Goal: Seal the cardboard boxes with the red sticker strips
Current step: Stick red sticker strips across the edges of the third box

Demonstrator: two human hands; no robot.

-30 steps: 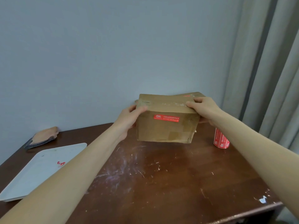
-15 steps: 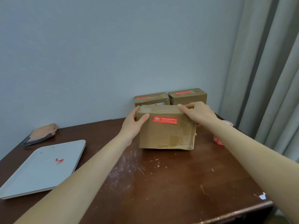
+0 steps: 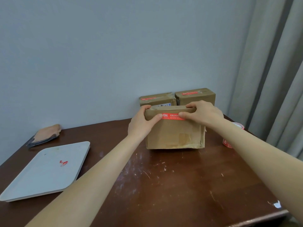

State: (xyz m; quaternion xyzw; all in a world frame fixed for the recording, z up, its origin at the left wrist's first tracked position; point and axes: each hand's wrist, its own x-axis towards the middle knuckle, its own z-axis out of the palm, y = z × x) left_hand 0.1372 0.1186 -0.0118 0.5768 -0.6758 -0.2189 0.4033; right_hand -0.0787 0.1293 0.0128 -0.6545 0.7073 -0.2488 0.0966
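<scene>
A worn cardboard box (image 3: 175, 134) stands on the brown table (image 3: 164, 185), with a red sticker strip (image 3: 172, 116) along the top of its front face. My left hand (image 3: 141, 123) grips the box's upper left corner, thumb on the strip's left end. My right hand (image 3: 202, 114) grips the upper right edge, thumb on the strip's right end. Behind it, against the wall, stand two smaller boxes, the left one (image 3: 157, 99) and the right one (image 3: 195, 95), each with a red strip on top.
A roll of red stickers (image 3: 232, 135) sits right of the box, partly hidden by my right arm. A white tray (image 3: 32, 181) with a red scrap (image 3: 63, 163) lies at the left. A tan and grey cloth (image 3: 45, 135) lies behind it. Grey curtains (image 3: 278, 79) hang at the right.
The box came down and toward me onto the table, uncovering the two boxes behind. Both hands shifted along the top edge so that the thumbs press on the strip's ends.
</scene>
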